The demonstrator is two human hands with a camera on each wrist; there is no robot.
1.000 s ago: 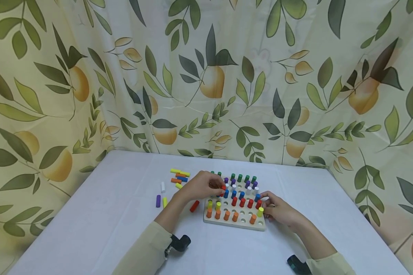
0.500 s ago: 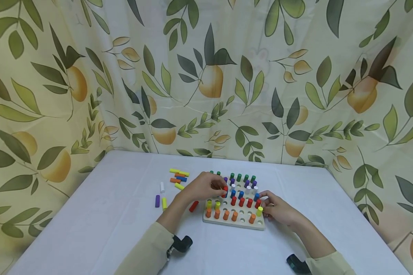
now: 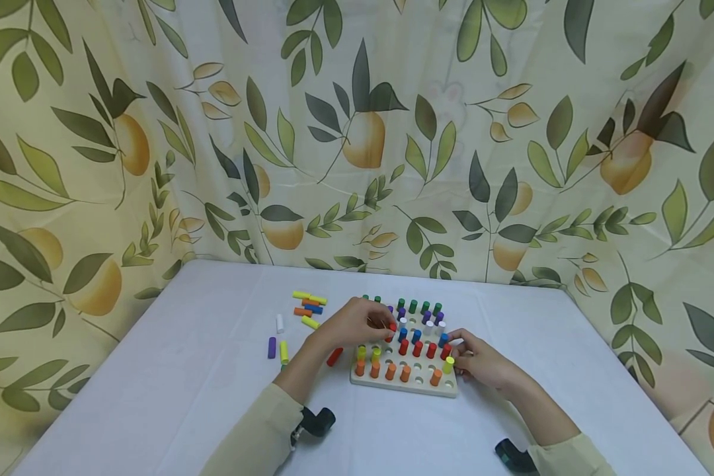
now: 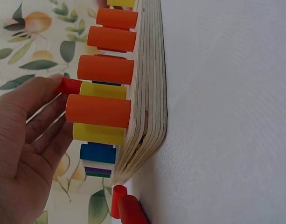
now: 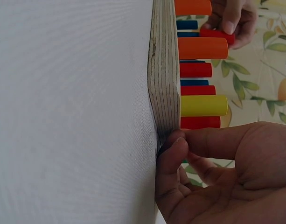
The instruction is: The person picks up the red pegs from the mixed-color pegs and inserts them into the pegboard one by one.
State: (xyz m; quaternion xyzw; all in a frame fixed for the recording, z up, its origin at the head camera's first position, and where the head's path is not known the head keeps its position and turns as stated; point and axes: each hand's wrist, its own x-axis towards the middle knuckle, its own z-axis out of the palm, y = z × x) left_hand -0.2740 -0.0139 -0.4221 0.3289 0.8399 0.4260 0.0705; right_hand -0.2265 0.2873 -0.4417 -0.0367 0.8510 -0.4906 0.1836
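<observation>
Pinching the red peg (image 5: 212, 36) with the left hand (image 3: 354, 322), gripping the board (image 3: 387, 385) edge with the right hand (image 3: 482, 359). Best to lower straight, clear of the blue peg (image 3: 403, 335).

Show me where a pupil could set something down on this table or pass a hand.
Bare white tablecloth lies left of the loose pegs, in front of the pegboard between the wrist cameras, right of the right hand, and behind the pegboard. It is crowded on the pegboard, among its standing pegs, and around the left hand.
</observation>
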